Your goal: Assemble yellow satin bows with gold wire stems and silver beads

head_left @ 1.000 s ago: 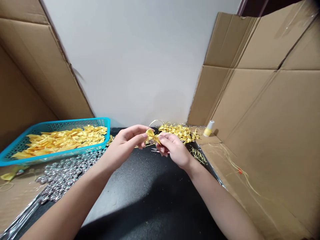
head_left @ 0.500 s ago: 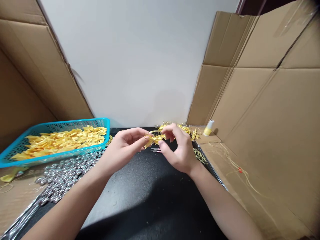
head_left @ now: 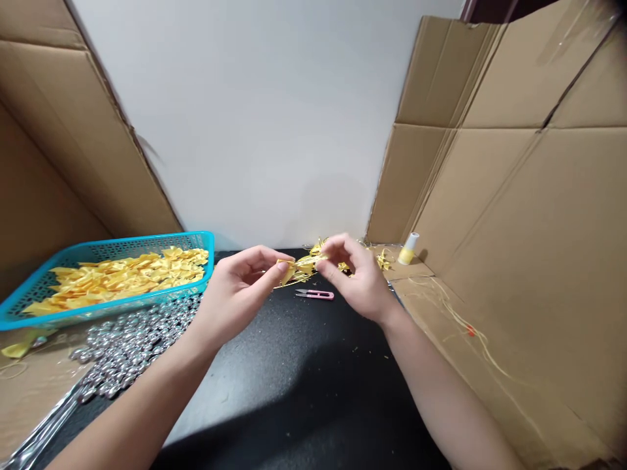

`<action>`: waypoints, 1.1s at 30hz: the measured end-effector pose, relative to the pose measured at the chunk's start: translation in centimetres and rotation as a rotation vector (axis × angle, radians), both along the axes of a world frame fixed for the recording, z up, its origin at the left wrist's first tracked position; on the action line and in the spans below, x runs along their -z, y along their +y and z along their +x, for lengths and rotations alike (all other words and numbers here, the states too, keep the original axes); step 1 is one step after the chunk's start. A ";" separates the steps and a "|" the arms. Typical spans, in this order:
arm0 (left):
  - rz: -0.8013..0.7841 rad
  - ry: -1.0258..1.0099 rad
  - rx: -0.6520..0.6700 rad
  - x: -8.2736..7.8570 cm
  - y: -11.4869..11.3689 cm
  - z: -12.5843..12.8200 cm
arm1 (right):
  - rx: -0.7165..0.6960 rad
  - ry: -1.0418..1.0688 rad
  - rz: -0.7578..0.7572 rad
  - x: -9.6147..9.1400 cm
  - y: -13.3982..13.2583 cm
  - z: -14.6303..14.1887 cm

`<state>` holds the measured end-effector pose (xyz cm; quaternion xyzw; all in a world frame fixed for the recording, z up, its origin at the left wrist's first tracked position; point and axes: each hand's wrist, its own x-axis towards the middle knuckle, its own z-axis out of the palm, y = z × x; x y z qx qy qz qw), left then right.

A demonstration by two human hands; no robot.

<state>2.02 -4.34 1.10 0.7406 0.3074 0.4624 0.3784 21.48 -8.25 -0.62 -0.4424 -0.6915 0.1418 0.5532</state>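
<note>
Between my two hands, above the far part of the black tabletop (head_left: 274,372), is a small yellow ribbon bow (head_left: 304,263) with thin yellow cord about it. My left hand (head_left: 245,281) pinches the bow's left end between thumb and index finger. With thumb and fingertips closed, my right hand (head_left: 356,277) grips its right end; the fingers partly cover it. Pink-handled thread snips (head_left: 316,295) lie on the black surface just below the hands. Behind the right hand is a pile of yellow bows and cord (head_left: 385,260), partly hidden.
A turquoise basket (head_left: 214,251) full of yellow ribbon pieces (head_left: 127,277) stands at the left. Silvery beads (head_left: 122,352) spread in front of it. A white-and-yellow bottle (head_left: 408,249) and loose cord (head_left: 460,320) sit at the right. Cardboard walls (head_left: 529,215) flank both sides.
My right hand has shifted slightly right and up, uncovering the pink snips. The bow is now stretched between both hands, and the cord loop above it no longer shows.
</note>
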 end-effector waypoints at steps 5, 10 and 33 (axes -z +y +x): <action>0.009 -0.077 0.058 0.4 0.0 0.2 | 0.065 -0.407 -0.376 5.0 4.0 2.3; 0.044 -0.109 0.049 0.2 -0.2 0.3 | 0.226 -0.746 -0.631 9.7 6.2 3.3; 0.050 -0.108 0.057 0.3 -0.4 0.1 | -0.062 0.783 -0.207 -0.1 1.9 4.9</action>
